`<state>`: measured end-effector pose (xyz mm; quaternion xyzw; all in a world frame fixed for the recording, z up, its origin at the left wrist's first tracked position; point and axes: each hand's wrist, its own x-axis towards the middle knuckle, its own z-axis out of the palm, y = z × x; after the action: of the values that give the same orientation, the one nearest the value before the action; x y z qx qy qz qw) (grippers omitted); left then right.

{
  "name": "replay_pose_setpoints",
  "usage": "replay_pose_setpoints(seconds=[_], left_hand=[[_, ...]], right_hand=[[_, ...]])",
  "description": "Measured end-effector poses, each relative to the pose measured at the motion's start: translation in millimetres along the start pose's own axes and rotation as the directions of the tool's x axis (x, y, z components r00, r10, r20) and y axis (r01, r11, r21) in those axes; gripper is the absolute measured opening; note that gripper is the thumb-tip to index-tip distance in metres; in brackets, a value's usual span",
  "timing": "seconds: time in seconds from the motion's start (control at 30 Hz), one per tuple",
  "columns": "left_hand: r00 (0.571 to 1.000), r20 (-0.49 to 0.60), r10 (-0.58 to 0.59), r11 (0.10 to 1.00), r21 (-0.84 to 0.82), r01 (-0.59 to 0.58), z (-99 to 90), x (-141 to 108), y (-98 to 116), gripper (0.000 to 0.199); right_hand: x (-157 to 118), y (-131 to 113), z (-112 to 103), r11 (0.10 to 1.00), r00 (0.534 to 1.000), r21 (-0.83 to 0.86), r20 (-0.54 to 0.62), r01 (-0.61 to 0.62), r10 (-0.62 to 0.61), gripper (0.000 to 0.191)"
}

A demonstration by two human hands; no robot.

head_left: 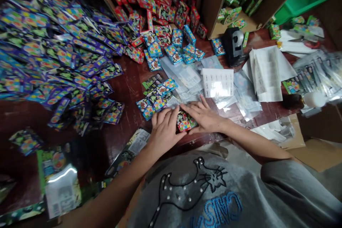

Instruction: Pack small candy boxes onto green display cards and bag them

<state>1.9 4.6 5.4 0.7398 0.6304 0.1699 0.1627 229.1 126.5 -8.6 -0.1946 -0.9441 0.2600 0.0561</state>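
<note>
Grey embroidered shirt cloth (197,185) sits nearest, just below the grip. Beyond it the left hand (165,126) and right hand (204,117) bracket a red box (183,121) and a green box (192,123), grasping them side by side, thumbs at the near edge. Fingers hide the far edges, so how hard they press is difficult to tell. Even, light pressure from both sides should keep the boxes flush and their corners uncrushed. Other patterned boxes (159,101) lie just beyond the left hand, close enough to be nudged, so small finger movements suit best. Clear bags (184,78) spread farther beyond the grip; loose plastic is best kept from under the boxes.
</note>
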Motion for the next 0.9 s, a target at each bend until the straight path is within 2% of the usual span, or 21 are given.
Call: replay_pose_setpoints(seconds=[0.1,0.17,0.23,0.3,0.4,0.47,0.57,0.67,0.73,0.8,0.9], left_hand=[[0.999,0.007,0.033,0.999,0.014,-0.034,-13.8,16,-15,0.122],[0.998,-0.054,-0.028,0.999,0.035,0.03,-27.6,27,-35,0.125],[0.983,-0.113,-0.145,0.987,0.059,0.152,-38.1,36,-59,0.127],[0.973,-0.094,-0.212,0.973,0.069,0.219,-42.1,40,-81,0.12],[0.989,-0.016,-0.146,0.988,0.04,0.147,-40.8,32,-99,0.093],[0.998,-0.029,-0.06,0.998,0.004,0.06,-39.2,21,-95,0.083],[0.998,-0.039,0.046,0.998,-0.04,-0.048,-32.8,5,-68,0.086],[0.987,0.078,0.137,0.99,-0.055,-0.133,-16.7,3,-31,0.089],[0.976,0.133,0.173,0.984,-0.056,-0.166,-7.7,6,-15,0.095],[0.976,0.12,0.184,0.983,-0.05,-0.179,-8.6,4,-12,0.108],[0.987,0.049,0.152,0.988,-0.006,-0.152,-29.6,-23,-35,0.128]], right_hand=[[-2,0,3,0.999,0.999,-0.026,-0.043,0.024,-0.025,0.103],[-4,1,1,1.0,0.997,-0.025,-0.074,0.012,-0.014,0.095],[-6,2,-2,1.0,0.994,-0.008,-0.107,-0.016,0.015,0.094],[-9,3,-5,0.999,0.99,0.02,-0.138,-0.033,0.036,0.097],[-16,6,-10,0.997,0.983,0.058,-0.176,-0.05,0.06,0.102],[-22,6,-14,0.994,0.979,0.075,-0.185,-0.073,0.086,0.104],[-29,7,-17,0.993,0.979,0.075,-0.171,-0.095,0.107,0.107],[-33,13,-14,0.996,0.987,0.028,-0.135,-0.087,0.09,0.108],[-37,17,-10,0.996,0.992,-0.01,-0.1,-0.085,0.083,0.108],[-43,20,-9,0.996,0.994,-0.038,-0.075,-0.083,0.08,0.109],[-45,12,-12,0.995,0.995,-0.067,-0.078,-0.068,0.063,0.115]])
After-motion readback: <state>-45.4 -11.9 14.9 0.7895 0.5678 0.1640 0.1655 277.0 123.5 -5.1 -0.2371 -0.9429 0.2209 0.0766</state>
